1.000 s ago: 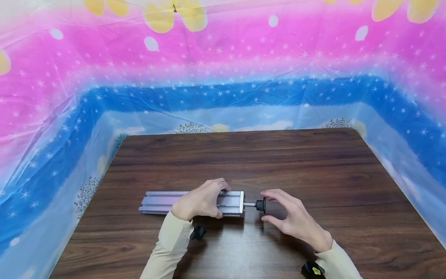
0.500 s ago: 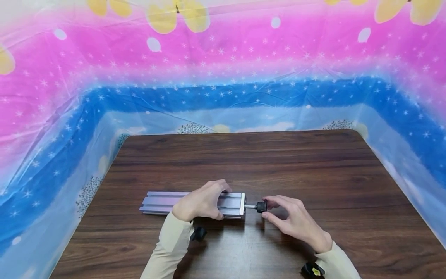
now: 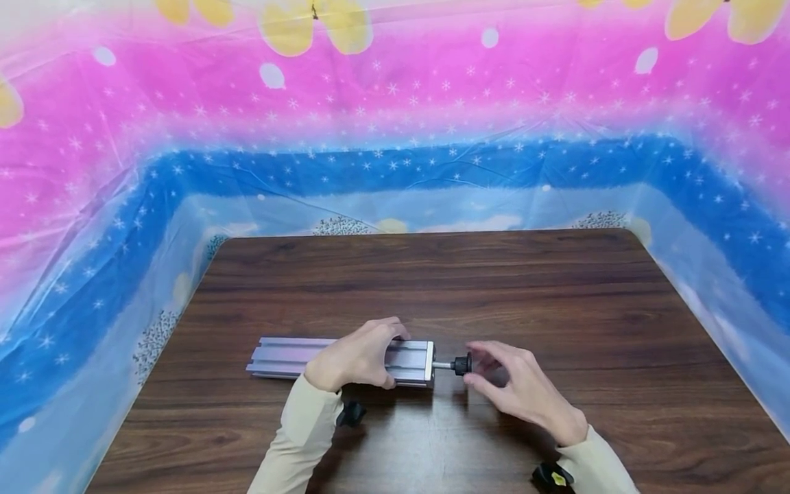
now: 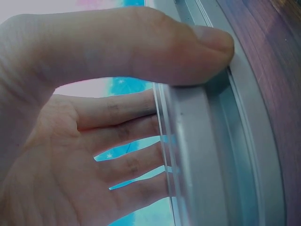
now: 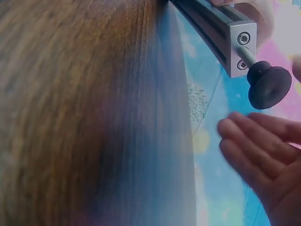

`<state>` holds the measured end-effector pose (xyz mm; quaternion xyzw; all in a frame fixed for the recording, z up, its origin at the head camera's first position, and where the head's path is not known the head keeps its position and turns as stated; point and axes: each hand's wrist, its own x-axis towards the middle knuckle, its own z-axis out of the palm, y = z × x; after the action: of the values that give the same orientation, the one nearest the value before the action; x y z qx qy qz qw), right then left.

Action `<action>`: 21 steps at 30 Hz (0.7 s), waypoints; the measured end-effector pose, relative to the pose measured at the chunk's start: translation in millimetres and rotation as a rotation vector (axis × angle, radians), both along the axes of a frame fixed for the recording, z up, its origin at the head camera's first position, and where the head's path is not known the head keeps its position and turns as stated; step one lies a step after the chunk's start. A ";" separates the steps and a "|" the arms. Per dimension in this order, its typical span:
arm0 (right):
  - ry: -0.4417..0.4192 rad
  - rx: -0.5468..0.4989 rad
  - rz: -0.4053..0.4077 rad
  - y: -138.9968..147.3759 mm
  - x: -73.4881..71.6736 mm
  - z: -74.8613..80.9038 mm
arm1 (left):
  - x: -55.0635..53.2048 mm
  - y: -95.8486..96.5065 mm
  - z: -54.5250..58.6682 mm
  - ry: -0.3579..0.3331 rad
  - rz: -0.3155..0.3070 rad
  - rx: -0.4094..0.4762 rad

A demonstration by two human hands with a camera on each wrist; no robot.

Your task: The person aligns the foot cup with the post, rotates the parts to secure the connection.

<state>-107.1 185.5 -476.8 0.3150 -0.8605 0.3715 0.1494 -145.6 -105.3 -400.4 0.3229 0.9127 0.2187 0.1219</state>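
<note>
A silver aluminium extrusion (image 3: 286, 355) lies lengthwise across the table. My left hand (image 3: 358, 355) grips it from above near its right end, and in the left wrist view the thumb presses along the grooved side, opposite the fingers. A black levelling foot (image 3: 461, 364) sticks out from the end plate (image 5: 234, 56) on a threaded metal stem (image 5: 246, 55). Around the foot's disc my right hand (image 3: 524, 384) is held with thumb and fingers spread. The right wrist view shows those fingers (image 5: 254, 146) apart from the disc.
The dark wood-grain table (image 3: 432, 281) extends well past both hands. A pink and blue printed cloth (image 3: 395, 165) hangs behind it and along both sides. Black wrist-camera mounts (image 3: 352, 414) sit under both forearms.
My right thumb and fingers closed in on the black foot half a second ago, and now they are spread slightly from it. My left hand and the extrusion stay in place.
</note>
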 end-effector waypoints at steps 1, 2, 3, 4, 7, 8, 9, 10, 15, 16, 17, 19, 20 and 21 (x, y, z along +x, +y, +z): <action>0.018 -0.011 0.021 0.4 0.4 0.2 | -0.1 -0.1 0.1 0.001 0.001 0.001; 0.039 -0.025 0.041 0.6 0.7 0.6 | -0.2 -0.2 0.4 0.000 0.002 0.002; 0.064 -0.038 0.063 0.4 0.9 1.2 | -0.4 -0.3 0.4 -0.001 0.003 0.004; 0.088 -0.050 0.084 0.0 0.8 1.8 | -0.5 -0.4 0.6 -0.001 0.003 0.005; 0.144 -0.089 0.137 -2.0 -0.1 3.8 | -0.7 -0.4 0.3 -0.001 0.003 0.008; 0.167 -0.095 0.142 -2.5 -0.5 4.1 | -0.7 -0.3 0.1 -0.001 0.001 0.008; 0.183 -0.098 0.143 -2.7 -0.9 4.2 | -0.7 -0.2 -0.1 0.001 0.000 0.009; 0.187 -0.098 0.139 -2.6 -1.0 3.9 | -0.5 0.0 -0.2 0.002 -0.001 0.010; 0.114 -0.050 0.070 0.0 2.2 2.5 | 0.3 0.3 -0.3 0.013 -0.011 0.009; 0.096 -0.043 0.061 0.4 2.8 2.0 | 0.4 0.2 -0.1 0.014 -0.012 0.008; 0.086 -0.037 0.054 0.5 2.9 1.4 | 0.6 0.2 0.1 0.016 -0.013 0.007; 0.083 -0.035 0.047 0.3 2.3 0.3 | 0.8 0.2 0.2 0.023 -0.015 0.004; 0.079 -0.035 0.043 0.2 1.7 -0.3 | 0.9 0.3 0.3 0.024 -0.014 0.003; 0.071 -0.037 0.042 0.0 1.2 -0.7 | 1.0 0.4 0.4 0.024 -0.014 0.002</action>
<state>-105.9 185.5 -477.4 0.3429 -0.8410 0.3790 0.1776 -144.6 -104.9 -400.0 0.3319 0.9117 0.2147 0.1120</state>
